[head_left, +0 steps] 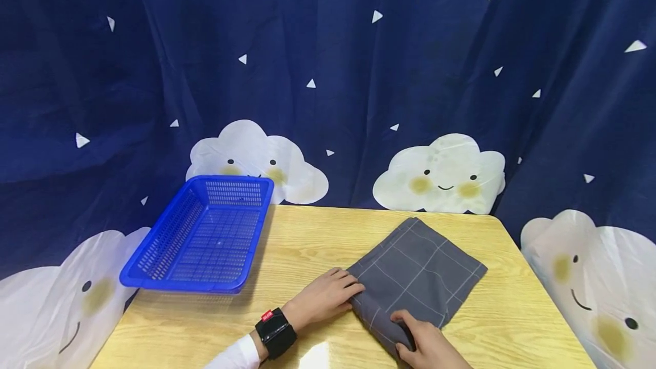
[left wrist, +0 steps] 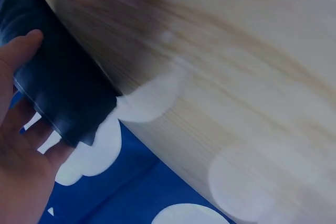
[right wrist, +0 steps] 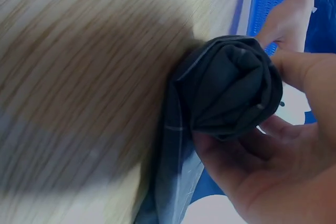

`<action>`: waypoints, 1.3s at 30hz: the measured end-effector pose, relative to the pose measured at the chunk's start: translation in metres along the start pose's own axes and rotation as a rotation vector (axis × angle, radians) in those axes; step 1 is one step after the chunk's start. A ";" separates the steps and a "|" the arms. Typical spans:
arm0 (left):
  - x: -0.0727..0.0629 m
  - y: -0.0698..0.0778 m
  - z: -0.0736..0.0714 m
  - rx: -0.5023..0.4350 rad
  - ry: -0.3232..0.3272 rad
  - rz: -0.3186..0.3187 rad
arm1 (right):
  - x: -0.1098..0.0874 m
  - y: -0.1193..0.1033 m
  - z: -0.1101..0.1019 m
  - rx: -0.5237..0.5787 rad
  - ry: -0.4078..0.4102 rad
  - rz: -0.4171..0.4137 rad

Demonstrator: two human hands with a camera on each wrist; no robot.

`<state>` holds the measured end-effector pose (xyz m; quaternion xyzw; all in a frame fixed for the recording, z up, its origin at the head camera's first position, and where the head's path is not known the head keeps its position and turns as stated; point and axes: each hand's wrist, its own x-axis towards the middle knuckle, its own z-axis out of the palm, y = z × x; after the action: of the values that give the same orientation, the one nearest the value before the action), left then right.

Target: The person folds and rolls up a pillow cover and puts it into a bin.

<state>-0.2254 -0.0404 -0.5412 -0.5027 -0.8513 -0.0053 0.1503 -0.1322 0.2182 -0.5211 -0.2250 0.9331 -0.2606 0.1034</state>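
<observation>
A dark grey cloth (head_left: 422, 258) with thin white grid lines lies on the wooden table, its near edge rolled up. My left hand (head_left: 325, 296) holds the left end of the roll. In the left wrist view, the thumb lies on one side of the rolled cloth (left wrist: 65, 82) and the fingers on the other. At the near right end, my right hand (head_left: 430, 345) grips the roll between thumb and fingers. The right wrist view shows that end of the cloth (right wrist: 231, 87) as a coiled spiral, while the far part stays flat.
A blue plastic basket (head_left: 220, 244) with slotted walls stands at the table's left side, with nothing seen in it. The wooden table (head_left: 307, 232) ends at the back before a dark blue curtain (head_left: 318, 33) printed with clouds and triangles.
</observation>
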 end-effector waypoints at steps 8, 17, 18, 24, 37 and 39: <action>-0.012 0.001 -0.006 -0.021 -0.001 -0.008 | 0.000 0.000 0.001 -0.056 -0.015 0.009; -0.044 0.023 -0.025 -0.147 -0.030 -0.036 | 0.001 0.001 0.003 -0.309 0.136 -0.114; -0.046 0.024 -0.026 -0.165 -0.029 -0.048 | 0.001 0.000 0.002 -0.340 0.160 -0.124; -0.055 0.019 -0.026 -0.277 -0.027 -0.116 | 0.006 -0.008 0.002 -0.423 0.221 -0.191; -0.048 0.023 -0.023 -0.183 0.111 -0.068 | 0.015 -0.005 0.003 -0.417 0.210 -0.184; -0.046 0.026 -0.023 -0.154 0.136 -0.045 | 0.016 -0.005 0.003 -0.422 0.203 -0.179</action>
<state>-0.1763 -0.0706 -0.5352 -0.4921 -0.8472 -0.1080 0.1686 -0.1436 0.2059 -0.5219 -0.2962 0.9488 -0.0894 -0.0636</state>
